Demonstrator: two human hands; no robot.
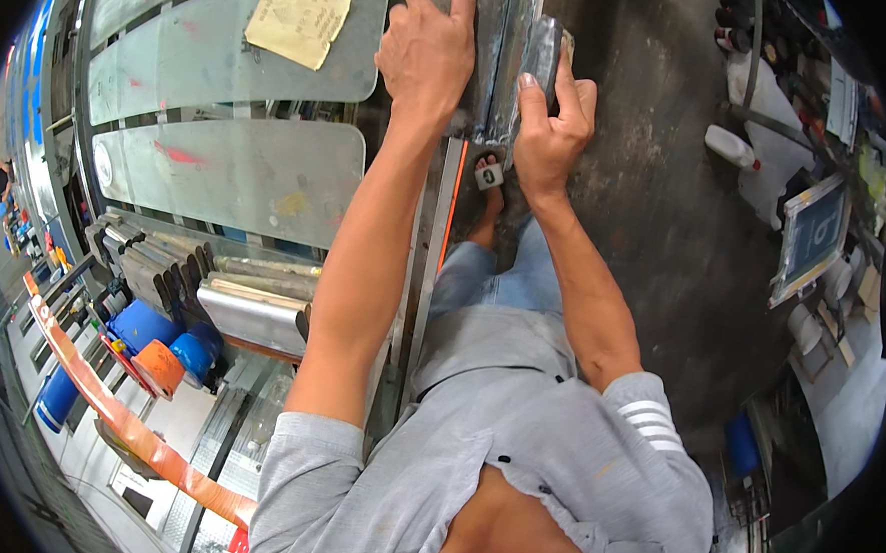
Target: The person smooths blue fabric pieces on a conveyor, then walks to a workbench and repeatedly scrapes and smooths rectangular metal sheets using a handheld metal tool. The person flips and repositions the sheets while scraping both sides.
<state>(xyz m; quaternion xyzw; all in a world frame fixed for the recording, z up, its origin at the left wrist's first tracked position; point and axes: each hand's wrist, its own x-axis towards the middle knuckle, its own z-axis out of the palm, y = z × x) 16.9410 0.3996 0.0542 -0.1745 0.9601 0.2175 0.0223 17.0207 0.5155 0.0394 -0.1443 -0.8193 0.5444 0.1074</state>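
Observation:
My left hand [425,55] rests on a worn grey metal piece [496,69] at the top of the head view, its fingers apart and bent, their tips near the upper edge. My right hand [553,122] is closed on a dark grey flat tool [543,51], held against the right side of that metal piece. A pale yellow paper note [296,18] lies left of my left hand on a frosted panel [174,52]. A second frosted panel [268,177] lies below it.
Squeegee-like blades [251,312] sit on the left, beside blue [150,326] and orange tubs [158,367]. Dark floor [656,218] lies to the right, with a white jug [730,146] and a framed screen [806,240]. A person [0,183] is at the far left.

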